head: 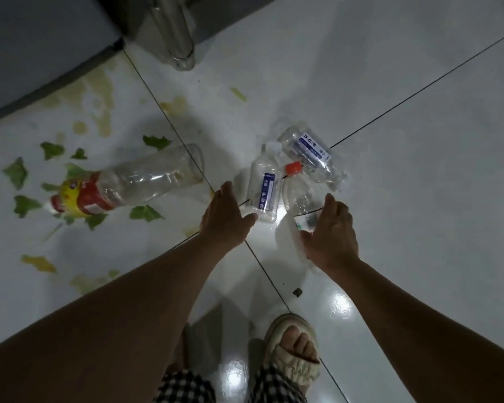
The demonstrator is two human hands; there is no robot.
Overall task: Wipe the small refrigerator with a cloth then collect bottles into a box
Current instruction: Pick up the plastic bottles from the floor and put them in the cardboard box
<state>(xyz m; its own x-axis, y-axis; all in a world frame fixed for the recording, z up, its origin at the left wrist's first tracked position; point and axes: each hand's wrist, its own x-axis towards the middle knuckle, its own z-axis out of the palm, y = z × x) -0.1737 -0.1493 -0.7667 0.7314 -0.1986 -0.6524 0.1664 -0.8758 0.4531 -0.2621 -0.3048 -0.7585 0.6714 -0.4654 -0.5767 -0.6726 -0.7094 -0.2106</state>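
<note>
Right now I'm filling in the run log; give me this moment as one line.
phase: collecting bottles | left hand: open beside blue-label bottle | right hand: on orange-cap bottle | box: not visible

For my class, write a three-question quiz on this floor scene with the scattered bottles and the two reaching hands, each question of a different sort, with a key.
1. True or false: the large bottle with the red and yellow label stands upright.
2. Multiple choice: what colour is the cap on the capped bottle between the hands? A green, B orange-red, C black.
3. Short answer: which hand is at the bottle with the blue label?

Key
1. False; it lies on its side on the tiled floor, among green leaf scraps.
2. B.
3. The left hand; the right hand is at the capped bottle.
</note>
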